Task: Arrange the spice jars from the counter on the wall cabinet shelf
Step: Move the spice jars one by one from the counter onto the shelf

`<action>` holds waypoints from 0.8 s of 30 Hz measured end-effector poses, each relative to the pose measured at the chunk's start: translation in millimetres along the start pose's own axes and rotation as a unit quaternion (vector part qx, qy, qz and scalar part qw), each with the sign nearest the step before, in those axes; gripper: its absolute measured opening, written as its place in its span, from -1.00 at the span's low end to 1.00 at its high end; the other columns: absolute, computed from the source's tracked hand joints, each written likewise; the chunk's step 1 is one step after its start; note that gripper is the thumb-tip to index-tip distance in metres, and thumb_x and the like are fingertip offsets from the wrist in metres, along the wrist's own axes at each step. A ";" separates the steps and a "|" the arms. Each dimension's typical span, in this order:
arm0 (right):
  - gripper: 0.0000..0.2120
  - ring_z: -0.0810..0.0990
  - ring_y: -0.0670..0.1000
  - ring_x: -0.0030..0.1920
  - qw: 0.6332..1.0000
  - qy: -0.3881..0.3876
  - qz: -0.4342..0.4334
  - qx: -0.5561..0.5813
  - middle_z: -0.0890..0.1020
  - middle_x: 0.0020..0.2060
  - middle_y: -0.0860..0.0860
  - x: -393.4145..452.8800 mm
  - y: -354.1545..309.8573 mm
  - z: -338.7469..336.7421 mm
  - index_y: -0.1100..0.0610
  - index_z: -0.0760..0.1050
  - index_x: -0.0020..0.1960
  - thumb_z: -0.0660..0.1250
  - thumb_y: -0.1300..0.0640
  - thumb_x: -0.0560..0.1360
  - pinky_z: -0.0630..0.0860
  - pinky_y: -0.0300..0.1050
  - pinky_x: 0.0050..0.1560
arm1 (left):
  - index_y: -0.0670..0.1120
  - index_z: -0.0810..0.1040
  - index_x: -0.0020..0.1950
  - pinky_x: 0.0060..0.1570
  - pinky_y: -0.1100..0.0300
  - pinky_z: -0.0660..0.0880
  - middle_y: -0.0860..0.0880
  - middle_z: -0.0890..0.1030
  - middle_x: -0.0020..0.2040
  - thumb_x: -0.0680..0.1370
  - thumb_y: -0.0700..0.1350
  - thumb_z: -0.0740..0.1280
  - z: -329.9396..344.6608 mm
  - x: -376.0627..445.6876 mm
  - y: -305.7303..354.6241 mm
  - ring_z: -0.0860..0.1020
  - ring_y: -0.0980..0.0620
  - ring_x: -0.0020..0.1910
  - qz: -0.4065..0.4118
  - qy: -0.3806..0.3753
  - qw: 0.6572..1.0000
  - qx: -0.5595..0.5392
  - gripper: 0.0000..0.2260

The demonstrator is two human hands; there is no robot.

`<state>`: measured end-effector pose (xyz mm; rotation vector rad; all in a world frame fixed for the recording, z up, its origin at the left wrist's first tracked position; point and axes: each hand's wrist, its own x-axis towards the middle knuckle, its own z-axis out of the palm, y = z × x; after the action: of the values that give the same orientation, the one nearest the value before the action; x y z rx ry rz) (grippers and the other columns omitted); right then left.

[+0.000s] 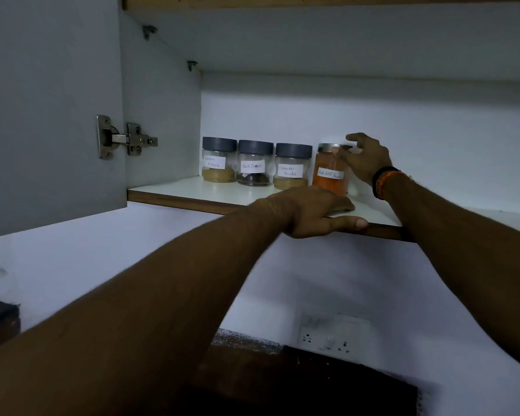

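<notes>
I see 4 spice jars lined up at the far left of the wall cabinet shelf: from left to right the Garam Masala jar, the Black Pepper jar, the Coriander Powder jar and the Red Chilli Powder jar, all upright and just beside one another. My right hand is at the orange jar's silver lid, fingers spread loosely around its top, thumb touching the lid edge. My left hand rests on the shelf's near edge, fingers flat on top, thumb under the lip, holding no jar. The cabinet door stands open at left on its hinge. A wall socket sits below.
</notes>
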<state>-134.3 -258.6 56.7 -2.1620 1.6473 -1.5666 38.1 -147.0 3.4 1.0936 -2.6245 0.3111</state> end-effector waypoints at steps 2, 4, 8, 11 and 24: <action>-0.52 0.48 0.18 0.36 1.000 0.015 -0.004 -0.006 0.53 0.37 0.14 -6.6 -1.9 -6.0 0.12 0.45 0.42 0.36 -0.06 0.57 0.42 0.07 0.38 | -0.01 0.45 0.45 0.32 0.03 0.39 -0.05 0.54 0.38 0.64 0.29 0.05 -1.1 -0.1 0.1 0.48 -0.04 0.33 -0.005 -0.005 1.000 -0.002 -0.46; -0.56 0.51 0.17 0.33 1.000 0.015 -0.007 -0.009 0.55 0.33 0.14 -16.5 -4.7 -11.5 0.14 0.49 0.37 0.36 -0.06 0.57 0.44 0.04 0.33 | 0.00 0.44 0.46 0.36 0.01 0.38 -0.05 0.52 0.40 0.64 0.30 0.04 -2.6 -1.8 1.7 0.47 -0.04 0.35 -0.013 -0.010 1.000 -0.010 -0.46; -0.70 0.54 0.08 0.28 1.000 0.007 -0.012 -0.001 0.62 0.23 0.07 -42.5 -4.6 -25.4 0.13 0.59 0.20 0.38 -0.02 0.55 0.43 -0.07 0.27 | 0.04 0.43 0.44 0.38 -0.02 0.35 -0.02 0.53 0.37 0.66 0.27 -0.04 -2.3 -3.3 5.5 0.47 -0.03 0.32 -0.014 -0.029 0.999 -0.016 -0.48; -0.77 0.58 0.05 0.22 1.000 -0.011 -0.013 0.001 0.68 0.13 0.03 -66.2 -4.9 -38.7 0.14 0.65 0.10 0.38 0.02 0.55 0.46 -0.01 0.32 | 0.04 0.40 0.48 0.39 0.03 0.28 -0.02 0.49 0.43 0.67 0.26 -0.07 -3.0 -4.9 8.9 0.43 -0.05 0.38 -0.016 -0.042 0.999 -0.021 -0.47; -0.84 0.65 -0.01 0.02 0.996 0.086 -0.002 0.036 0.65 0.08 0.03 -189.5 -17.2 -94.8 0.13 0.66 0.01 0.39 0.07 0.52 0.59 -0.03 0.13 | 0.15 0.37 0.49 0.37 -0.12 0.29 -0.09 0.45 0.47 0.65 0.28 -0.08 5.0 -21.5 41.7 0.40 -0.17 0.43 -0.137 0.013 0.990 0.021 -0.50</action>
<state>-177.8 -63.9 -16.7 -2.0489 1.6029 -1.8297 21.7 -105.5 -12.2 1.4325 -2.4133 0.3195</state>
